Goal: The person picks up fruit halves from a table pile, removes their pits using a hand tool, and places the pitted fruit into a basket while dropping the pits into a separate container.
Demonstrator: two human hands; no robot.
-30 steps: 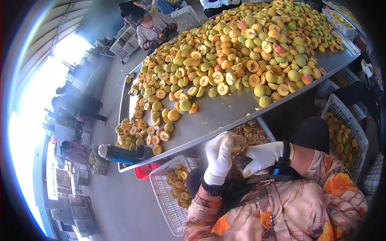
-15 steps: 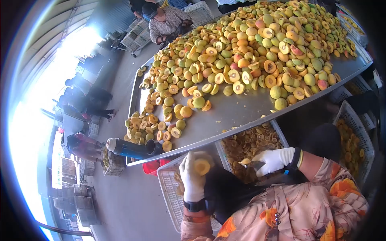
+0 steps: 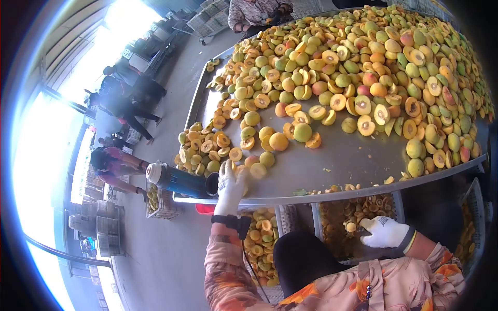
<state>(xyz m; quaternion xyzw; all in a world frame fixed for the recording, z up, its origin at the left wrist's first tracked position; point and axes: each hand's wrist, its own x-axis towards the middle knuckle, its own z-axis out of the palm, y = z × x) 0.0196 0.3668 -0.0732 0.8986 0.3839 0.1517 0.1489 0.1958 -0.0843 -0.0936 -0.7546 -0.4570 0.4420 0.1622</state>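
My left hand point(image 3: 231, 187), in a white glove, reaches over the near edge of the metal table point(image 3: 311, 171). Its fingers are apart and lie against peach halves point(image 3: 258, 170), one of them blurred; no firm hold shows. My right hand point(image 3: 385, 232), also gloved, is closed on a small pitting tool whose handle is mostly hidden. At the tool's end is a pale rounded piece point(image 3: 350, 227), over a crate of brownish pits and scraps point(image 3: 332, 207). Cut peaches point(image 3: 363, 106), yellow, green and reddish, are heaped across the table.
A blue thermos point(image 3: 181, 180) lies on the table's left corner beside a dark cup point(image 3: 211, 184). Below my left arm is a crate of peach halves point(image 3: 264, 238). Another person point(image 3: 254, 13) stands across the table; other people point(image 3: 122, 93) bend at the left.
My left hand has moved from above the left crate, where it held a peach half, up to the fruit on the table; that half is no longer in it. My right hand still holds the tool.
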